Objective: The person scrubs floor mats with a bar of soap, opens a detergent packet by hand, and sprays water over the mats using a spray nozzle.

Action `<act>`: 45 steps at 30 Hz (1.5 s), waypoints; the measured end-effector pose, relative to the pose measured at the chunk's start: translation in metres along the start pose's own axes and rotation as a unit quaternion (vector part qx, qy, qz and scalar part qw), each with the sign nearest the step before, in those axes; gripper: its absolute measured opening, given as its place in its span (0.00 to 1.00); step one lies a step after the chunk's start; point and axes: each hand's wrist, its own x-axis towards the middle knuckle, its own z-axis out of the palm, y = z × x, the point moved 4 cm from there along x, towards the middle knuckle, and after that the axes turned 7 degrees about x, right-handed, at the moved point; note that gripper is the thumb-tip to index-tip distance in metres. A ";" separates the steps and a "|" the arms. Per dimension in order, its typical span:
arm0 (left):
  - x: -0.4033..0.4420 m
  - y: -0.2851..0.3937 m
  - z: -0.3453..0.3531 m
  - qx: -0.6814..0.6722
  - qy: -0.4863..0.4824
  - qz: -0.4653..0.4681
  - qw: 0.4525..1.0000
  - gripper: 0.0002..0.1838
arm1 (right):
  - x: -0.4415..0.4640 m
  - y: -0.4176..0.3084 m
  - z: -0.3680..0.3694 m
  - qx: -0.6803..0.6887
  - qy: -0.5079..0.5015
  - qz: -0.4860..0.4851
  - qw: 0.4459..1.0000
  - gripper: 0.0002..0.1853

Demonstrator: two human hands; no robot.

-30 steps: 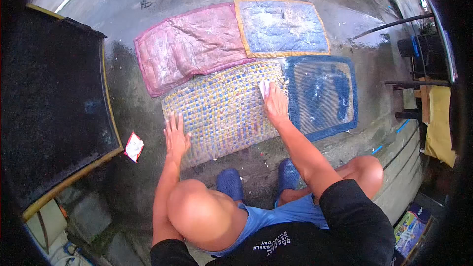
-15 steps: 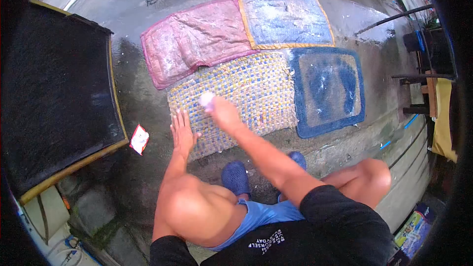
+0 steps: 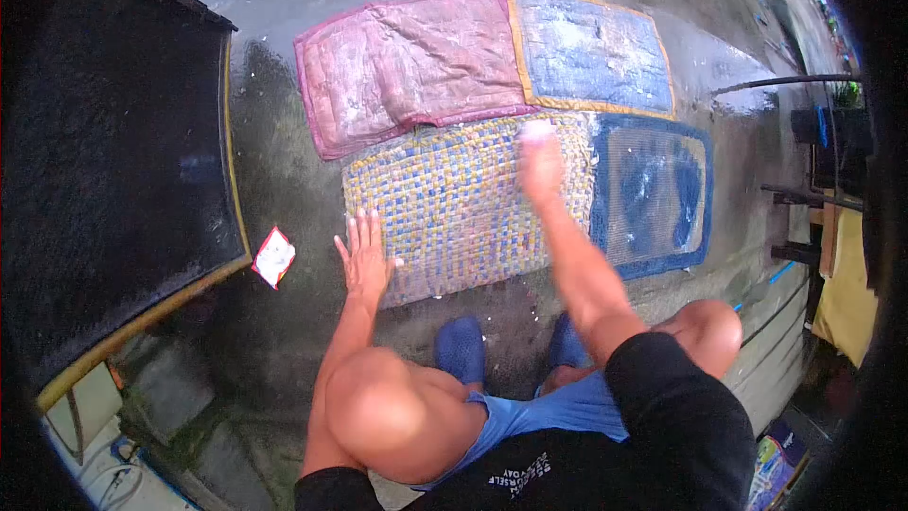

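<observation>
A woven mat (image 3: 454,199) in yellow, blue and white lies on the wet concrete floor. My left hand (image 3: 366,254) rests flat on its left edge with the fingers spread. Over the mat's upper right part, my right hand (image 3: 541,170) is closed round a small whitish object (image 3: 537,131), blurred by motion. Three more mats lie around: a pink one (image 3: 407,61) at the upper left, a light blue one with a yellow border (image 3: 596,52) at the upper right, and a dark blue one (image 3: 653,194) on the right. White residue marks them.
A black panel with a yellowish frame (image 3: 123,170) stands at the left. Beside it on the floor lies a red and white packet (image 3: 274,257). At the right are dark bars and a yellow cloth (image 3: 842,289). My blue shoes (image 3: 461,350) are below the woven mat.
My right hand swept left across the woven mat, then back to its upper right with the whitish object. My left hand stays on the left edge. The view has shifted slightly.
</observation>
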 end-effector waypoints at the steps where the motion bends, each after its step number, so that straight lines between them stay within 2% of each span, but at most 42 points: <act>1: 0.003 0.000 -0.002 -0.001 -0.004 0.001 1.000 0.62 | -0.015 -0.037 0.050 -0.078 -0.069 -0.158 0.982 0.21; 2: 0.004 0.001 -0.003 -0.003 -0.011 0.002 1.000 0.62 | -0.038 -0.084 0.095 0.081 -0.154 0.041 0.984 0.21; 3: 0.002 0.002 -0.001 -0.005 -0.020 0.001 1.000 0.62 | -0.064 -0.141 0.123 0.026 -0.250 0.067 0.966 0.21; 4: 0.004 0.000 0.005 0.006 -0.012 0.001 1.000 0.62 | -0.082 -0.173 0.156 0.063 -0.348 0.076 0.932 0.21; 5: 0.009 -0.002 0.001 0.009 -0.011 -0.001 1.000 0.63 | -0.102 -0.183 0.188 0.086 -0.329 -0.010 0.941 0.21; 7: 0.004 0.001 0.000 0.007 -0.022 -0.003 1.000 0.63 | -0.086 -0.175 0.185 0.057 -0.336 -0.017 0.940 0.21; 9: 0.004 0.001 0.006 0.023 -0.015 -0.001 1.000 0.64 | -0.045 -0.127 0.132 0.040 -0.272 -0.076 0.959 0.21; 10: 0.006 0.002 0.005 0.023 -0.027 -0.007 0.999 0.64 | -0.019 -0.090 0.102 -0.036 -0.271 0.026 0.962 0.22; 11: 0.008 0.002 0.005 0.026 -0.039 -0.013 0.999 0.64 | 0.000 -0.046 0.066 -0.084 -0.181 0.045 0.979 0.22; 12: 0.009 0.001 0.008 0.023 -0.032 -0.014 0.999 0.64 | 0.028 -0.009 0.023 -0.023 -0.102 0.014 0.994 0.24; 13: 0.009 0.000 0.005 0.022 -0.026 -0.014 0.999 0.64 | 0.042 0.039 -0.012 -0.128 -0.099 0.075 0.984 0.25; 14: 0.008 0.001 0.004 0.019 -0.020 -0.013 1.000 0.64 | 0.057 0.048 -0.053 -0.138 -0.072 0.156 0.975 0.24; 15: 0.005 0.002 0.003 0.016 -0.016 -0.011 1.000 0.63 | 0.063 0.068 -0.071 -0.211 -0.059 0.138 0.966 0.25; 17: 0.005 0.003 0.001 0.016 -0.021 -0.013 1.000 0.63 | 0.057 0.076 -0.066 -0.158 -0.003 0.113 0.981 0.23; 18: 0.005 0.004 0.002 0.016 -0.024 -0.013 0.999 0.63 | 0.042 0.035 -0.055 -0.102 -0.044 0.114 0.987 0.23; 19: 0.006 0.004 0.002 0.029 -0.023 -0.014 0.999 0.63 | 0.021 0.039 -0.003 -0.011 -0.055 0.000 0.998 0.22; 20: 0.008 0.004 0.004 0.041 -0.023 -0.015 0.999 0.63 | -0.009 -0.013 0.031 -0.127 -0.122 -0.045 0.983 0.22; 22: 0.007 0.004 0.003 0.046 -0.031 -0.019 0.998 0.64 | -0.060 -0.124 0.055 0.022 -0.304 0.058 0.951 0.21; 25: 0.005 0.007 0.000 0.035 -0.031 -0.018 0.999 0.65 | -0.094 -0.086 0.048 0.081 -0.319 -0.005 0.944 0.24; 27: 0.004 0.005 0.003 0.028 -0.031 -0.009 0.999 0.64 | -0.056 -0.039 -0.019 -0.051 -0.282 0.160 0.945 0.26; 28: 0.004 0.004 0.002 0.026 -0.035 -0.003 0.999 0.64 | -0.034 -0.031 -0.066 -0.042 -0.251 0.185 0.949 0.26; 29: 0.005 0.005 -0.003 0.025 -0.036 0.002 0.999 0.63 | -0.028 0.040 -0.067 -0.090 -0.173 0.101 0.976 0.24; 31: 0.005 0.004 -0.028 -0.044 -0.053 -0.003 0.998 0.53 | -0.005 0.051 -0.125 -0.167 -0.115 0.170 0.964 0.18; 34: 0.020 -0.016 -0.063 -0.186 -0.071 -0.012 0.980 0.35 | 0.002 0.067 -0.115 -0.092 -0.007 0.191 0.977 0.20; 35: 0.024 -0.026 -0.073 -0.241 -0.077 -0.017 0.967 0.29 | -0.003 0.057 -0.100 -0.046 0.019 0.159 0.986 0.22; 36: 0.022 -0.026 -0.090 -0.220 -0.009 0.021 0.975 0.18 | -0.008 0.026 -0.096 0.018 0.007 0.121 0.992 0.21; 37: 0.021 -0.035 -0.101 -0.148 0.072 0.060 0.985 0.17 | -0.016 0.017 -0.072 0.018 -0.016 0.129 0.991 0.22; 39: 0.005 -0.029 -0.151 -0.145 0.131 0.044 0.980 0.15 | -0.028 -0.002 -0.041 0.033 -0.066 0.138 0.988 0.21; 41: -0.011 -0.030 -0.195 -0.085 0.167 0.055 0.981 0.14 | -0.039 -0.024 -0.031 0.061 -0.116 0.145 0.981 0.20; 43: -0.034 -0.021 -0.245 -0.052 0.185 0.014 0.981 0.14 | -0.049 -0.021 -0.020 0.055 -0.135 0.151 0.978 0.20; 45: -0.048 -0.022 -0.282 -0.060 0.127 -0.048 0.989 0.14 | -0.052 -0.015 -0.006 0.050 -0.159 0.158 0.973 0.20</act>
